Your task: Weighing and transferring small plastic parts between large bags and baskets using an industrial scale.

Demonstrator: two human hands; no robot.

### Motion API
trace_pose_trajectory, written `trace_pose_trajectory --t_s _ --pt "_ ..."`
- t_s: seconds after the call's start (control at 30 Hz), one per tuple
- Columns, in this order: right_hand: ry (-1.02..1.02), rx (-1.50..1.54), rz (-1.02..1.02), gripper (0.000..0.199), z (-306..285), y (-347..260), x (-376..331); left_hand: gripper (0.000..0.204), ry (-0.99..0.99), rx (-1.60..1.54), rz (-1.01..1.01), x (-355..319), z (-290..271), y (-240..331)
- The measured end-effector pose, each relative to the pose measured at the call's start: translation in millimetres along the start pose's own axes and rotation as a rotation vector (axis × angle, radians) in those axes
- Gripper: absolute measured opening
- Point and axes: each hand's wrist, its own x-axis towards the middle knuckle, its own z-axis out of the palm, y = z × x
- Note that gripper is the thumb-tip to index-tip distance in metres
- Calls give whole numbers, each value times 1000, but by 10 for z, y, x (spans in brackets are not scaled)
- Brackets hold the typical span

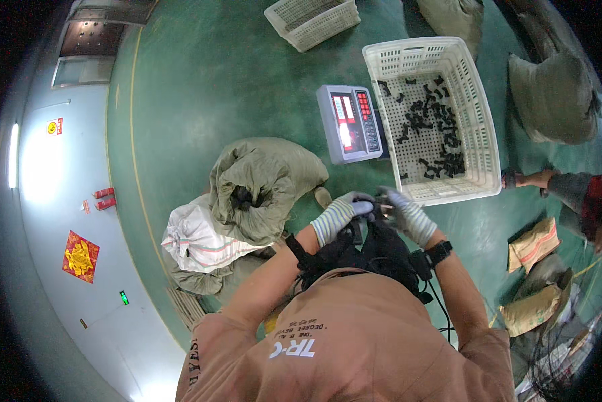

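Gloved hands meet in front of the chest.
Left hand (346, 209) and right hand (403, 209) curl fingertip to fingertip, forearms bare, elbows bent.

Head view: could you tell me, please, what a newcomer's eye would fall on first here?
Probably the white plastic basket at upper right, scattered with small black pieces, beside a grey weighing scale with a lit display. Below them, the person's gloved left hand and right hand meet over something dark at centre. An open olive sack lies to their left.
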Motion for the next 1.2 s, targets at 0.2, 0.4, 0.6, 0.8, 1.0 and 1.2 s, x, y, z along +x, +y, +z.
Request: trace_pose_trajectory --t_s 0.2,0.4,0.6,0.8,1.0,1.2 --pt "-325 337 244 28 237 47 -27 37 -63 196 137 -25 116 -175" --pt "-410 147 132 46 252 -64 -181 48 25 417 350 -75 132 -261" --pt "-261 -154 200 51 339 -188 -205 77 213 769 274 -92 310 -285" --pt "-275 -362 16 52 365 -123 -188 83 219 674 190 -39 230 -187" --pt "-32 -665 -157 40 544 -167 -203 87 269 775 311 89 146 -328" --pt "325 -675 -435 26 5 19 130 69 222 588 207 29 125 -259"
